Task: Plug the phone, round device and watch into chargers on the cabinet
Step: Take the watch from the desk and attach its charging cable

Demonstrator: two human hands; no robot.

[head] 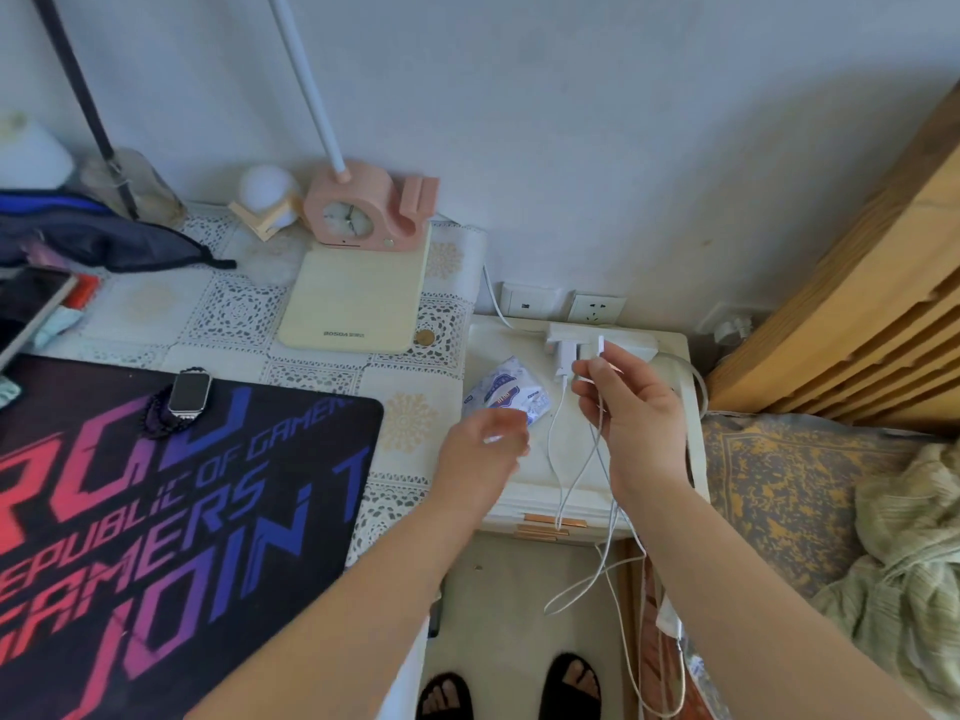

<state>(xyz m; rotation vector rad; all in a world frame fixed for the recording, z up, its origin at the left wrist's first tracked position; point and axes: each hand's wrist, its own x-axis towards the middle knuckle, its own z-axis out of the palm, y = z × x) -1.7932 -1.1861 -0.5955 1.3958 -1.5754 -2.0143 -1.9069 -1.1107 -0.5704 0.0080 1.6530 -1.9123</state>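
so far nothing looked plugged in: the right hand [631, 413] pinched a white cable [597, 449], the left hand [483, 449] hovered loosely apart, and the watch [189, 392] lay on the surface [415, 423].

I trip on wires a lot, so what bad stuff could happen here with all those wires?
1. The white cables hang in loops off the cabinet near the person's feet, so a foot could snag them and yank the charger.
2. The right hand pinches just one thin cable end, so it might slip.
3. The watch lies over on the desk mat, a long reach for the cable.
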